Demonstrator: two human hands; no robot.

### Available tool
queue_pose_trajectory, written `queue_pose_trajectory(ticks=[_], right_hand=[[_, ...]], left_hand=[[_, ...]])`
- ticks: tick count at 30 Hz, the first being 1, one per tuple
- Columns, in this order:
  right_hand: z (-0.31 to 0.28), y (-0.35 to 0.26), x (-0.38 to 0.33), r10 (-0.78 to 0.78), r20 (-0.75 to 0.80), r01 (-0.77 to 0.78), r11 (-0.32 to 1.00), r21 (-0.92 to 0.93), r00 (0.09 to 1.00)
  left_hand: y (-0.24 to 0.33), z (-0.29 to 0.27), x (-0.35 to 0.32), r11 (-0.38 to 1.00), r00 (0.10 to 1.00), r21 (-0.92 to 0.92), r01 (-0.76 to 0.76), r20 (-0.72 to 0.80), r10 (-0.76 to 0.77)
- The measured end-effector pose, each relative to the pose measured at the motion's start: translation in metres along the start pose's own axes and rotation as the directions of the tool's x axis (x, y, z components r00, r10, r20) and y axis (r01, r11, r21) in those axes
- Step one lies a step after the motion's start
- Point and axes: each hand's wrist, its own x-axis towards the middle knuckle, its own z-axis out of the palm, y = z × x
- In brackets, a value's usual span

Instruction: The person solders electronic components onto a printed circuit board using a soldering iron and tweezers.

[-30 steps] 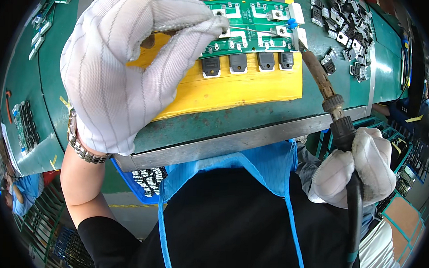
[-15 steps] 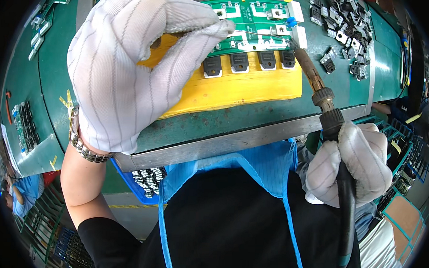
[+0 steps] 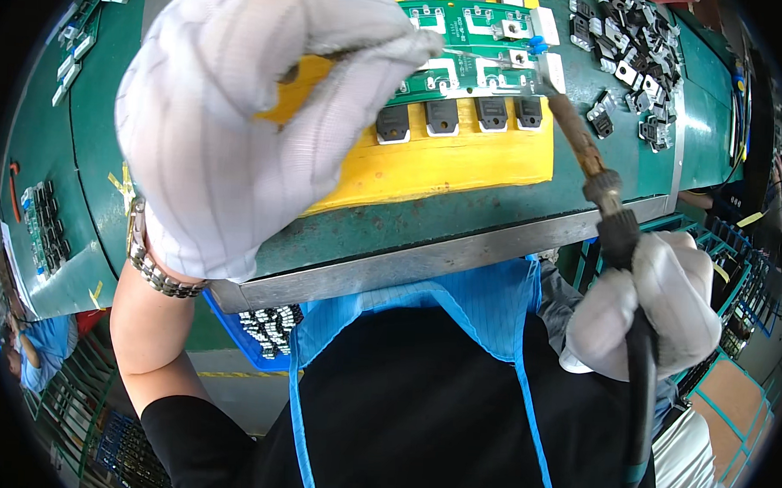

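Observation:
Both hands wear white striped gloves. My left hand (image 3: 239,124) is closed, its thumb and forefinger pinching a thin solder wire (image 3: 476,56) that reaches right across a green circuit board (image 3: 455,79). Wrapped in my right hand (image 3: 680,313) is a soldering iron (image 3: 619,232), tilted so its tip comes near the board's right end, by a white block-shaped part (image 3: 554,72) and a small blue component (image 3: 537,45). Whether the tip touches anything is too blurred to tell. The board lies on a yellow block (image 3: 446,172), with black transistors (image 3: 443,117) along its edges.
A heap of loose black transistors (image 3: 630,62) lies on the green bench (image 3: 569,156) at the right. More boards (image 3: 47,229) lie far left. A metal strip (image 3: 443,246) edges the bench; a blue bin (image 3: 251,343) of small parts sits below it.
My left fingertips have shifted slightly right with the solder wire. The soldering iron and my right hand have moved a little to the right, the tip slightly nearer me.

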Motion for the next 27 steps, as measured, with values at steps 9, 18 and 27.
queue_pose_trajectory(ticks=[9, 18, 27], right_hand=[[0.004, 0.009, 0.001, 0.074, -0.122, -0.072, 0.997, 0.021, 0.99], [0.009, 0.02, -0.012, 0.154, -0.175, -0.14, 0.986, 0.089, 0.972], [0.004, 0.022, -0.01, 0.066, 0.008, -0.066, 0.996, 0.057, 0.998]], left_hand=[[-0.001, 0.0, -0.007, 0.994, 1.0, 0.113, -0.005, -0.023, 0.007], [0.0, 0.003, -0.005, 0.999, 1.0, 0.033, 0.001, -0.013, -0.001], [0.005, 0.005, -0.002, 0.995, 1.0, 0.097, 0.024, -0.001, -0.024]])
